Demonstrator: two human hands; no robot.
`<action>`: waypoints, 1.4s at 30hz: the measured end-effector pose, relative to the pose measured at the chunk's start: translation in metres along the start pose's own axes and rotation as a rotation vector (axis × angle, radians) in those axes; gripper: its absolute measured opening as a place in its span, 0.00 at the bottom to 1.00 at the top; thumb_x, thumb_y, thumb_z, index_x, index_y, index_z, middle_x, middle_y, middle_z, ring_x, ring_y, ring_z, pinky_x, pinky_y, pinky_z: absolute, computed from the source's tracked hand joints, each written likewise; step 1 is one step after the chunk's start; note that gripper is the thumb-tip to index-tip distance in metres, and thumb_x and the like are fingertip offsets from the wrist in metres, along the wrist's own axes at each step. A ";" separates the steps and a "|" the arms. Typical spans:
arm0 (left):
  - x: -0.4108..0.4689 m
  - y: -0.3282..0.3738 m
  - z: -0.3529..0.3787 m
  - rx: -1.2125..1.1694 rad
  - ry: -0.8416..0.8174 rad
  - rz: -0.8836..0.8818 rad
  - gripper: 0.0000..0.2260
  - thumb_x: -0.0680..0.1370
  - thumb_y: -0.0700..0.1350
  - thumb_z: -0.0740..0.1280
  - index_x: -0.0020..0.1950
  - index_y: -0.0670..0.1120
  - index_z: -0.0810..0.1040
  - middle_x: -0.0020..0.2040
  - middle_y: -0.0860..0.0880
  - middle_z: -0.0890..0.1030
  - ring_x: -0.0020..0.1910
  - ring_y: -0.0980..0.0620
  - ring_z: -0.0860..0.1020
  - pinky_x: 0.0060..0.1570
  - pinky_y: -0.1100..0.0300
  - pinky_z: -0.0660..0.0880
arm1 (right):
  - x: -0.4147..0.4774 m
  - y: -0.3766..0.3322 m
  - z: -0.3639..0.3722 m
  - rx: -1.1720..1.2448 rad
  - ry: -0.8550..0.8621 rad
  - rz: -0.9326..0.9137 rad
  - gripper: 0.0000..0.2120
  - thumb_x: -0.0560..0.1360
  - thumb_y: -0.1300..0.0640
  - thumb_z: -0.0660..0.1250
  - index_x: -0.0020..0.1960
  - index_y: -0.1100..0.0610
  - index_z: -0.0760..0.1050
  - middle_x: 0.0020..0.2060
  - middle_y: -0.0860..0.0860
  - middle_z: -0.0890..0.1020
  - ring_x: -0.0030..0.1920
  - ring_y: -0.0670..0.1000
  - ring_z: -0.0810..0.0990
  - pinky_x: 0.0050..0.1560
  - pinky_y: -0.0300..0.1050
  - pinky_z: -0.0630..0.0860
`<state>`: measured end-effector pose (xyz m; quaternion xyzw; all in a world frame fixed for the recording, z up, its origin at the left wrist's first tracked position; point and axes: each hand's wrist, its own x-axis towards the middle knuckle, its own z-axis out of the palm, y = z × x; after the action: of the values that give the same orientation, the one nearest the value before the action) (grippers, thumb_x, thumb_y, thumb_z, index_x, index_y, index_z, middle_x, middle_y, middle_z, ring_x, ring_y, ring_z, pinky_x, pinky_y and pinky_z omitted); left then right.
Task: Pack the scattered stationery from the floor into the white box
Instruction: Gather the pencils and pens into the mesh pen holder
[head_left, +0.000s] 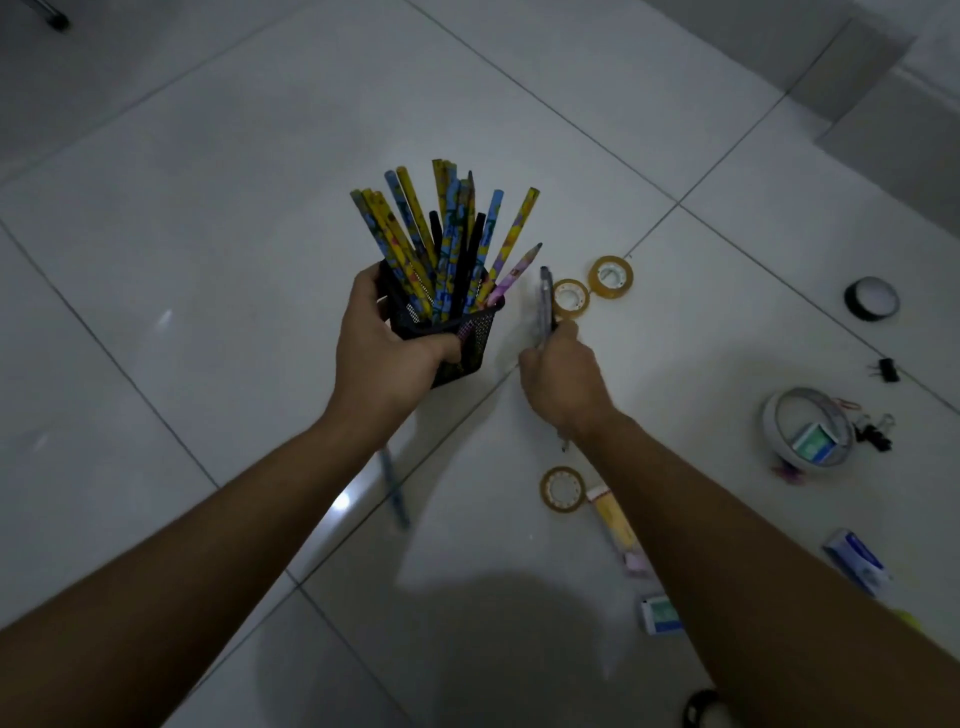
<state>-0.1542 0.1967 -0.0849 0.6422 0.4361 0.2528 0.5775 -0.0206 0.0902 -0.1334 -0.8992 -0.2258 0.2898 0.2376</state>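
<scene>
Pretty dim room. The floor is glossy white tile with dark grout lines cutting diagonally across the frame. There's a grey step or ledge in the upper right corner, can't really tell which in this light.

Dead centre, the left hand has its grip wrapped round a black mesh pencil cup, thumb on the near face and fingers curled round the far left side. The cup is stuffed with pencils, mostly yellow and blue patterned ones. Their long axes run up the frame and fan out toward the top. One purple pencil leans to the upper right with its sharpened tip up.

Just right of the cup, the right hand has its grip pinching a couple of pens. They stand nearly vertical in the frame, free ends toward the top.

The rest of the stationery is scattered over the right half of the floor:
- two clear tape rolls side by side just beyond the pens, and a third lower down
- a black tape roll at the right edge
- a big white tape roll with a small box sitting inside it
- binder clips near it
- a blue pen lying under the left forearm, running top to bottom
</scene>
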 end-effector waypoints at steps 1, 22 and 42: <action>0.000 0.000 0.001 0.004 0.000 -0.005 0.34 0.60 0.33 0.74 0.61 0.54 0.69 0.50 0.61 0.76 0.45 0.75 0.75 0.37 0.76 0.74 | -0.002 0.004 -0.005 0.048 -0.001 0.012 0.16 0.80 0.55 0.59 0.62 0.66 0.65 0.56 0.65 0.77 0.53 0.64 0.78 0.46 0.49 0.73; -0.027 -0.019 -0.029 0.072 -0.023 -0.119 0.35 0.60 0.36 0.76 0.63 0.52 0.69 0.58 0.55 0.77 0.57 0.62 0.76 0.55 0.61 0.77 | -0.044 -0.084 -0.055 1.257 0.341 -0.144 0.20 0.72 0.34 0.63 0.39 0.51 0.67 0.23 0.49 0.68 0.20 0.49 0.67 0.23 0.40 0.68; -0.055 0.014 0.058 -0.024 -0.293 -0.038 0.37 0.62 0.30 0.75 0.67 0.47 0.67 0.58 0.54 0.75 0.50 0.74 0.74 0.42 0.76 0.73 | -0.065 -0.056 -0.086 1.058 0.460 -0.480 0.06 0.78 0.61 0.66 0.54 0.60 0.72 0.36 0.54 0.83 0.38 0.54 0.85 0.43 0.48 0.82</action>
<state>-0.1293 0.1203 -0.0731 0.6569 0.3564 0.1506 0.6472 -0.0294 0.0731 -0.0136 -0.6235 -0.1905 0.0997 0.7517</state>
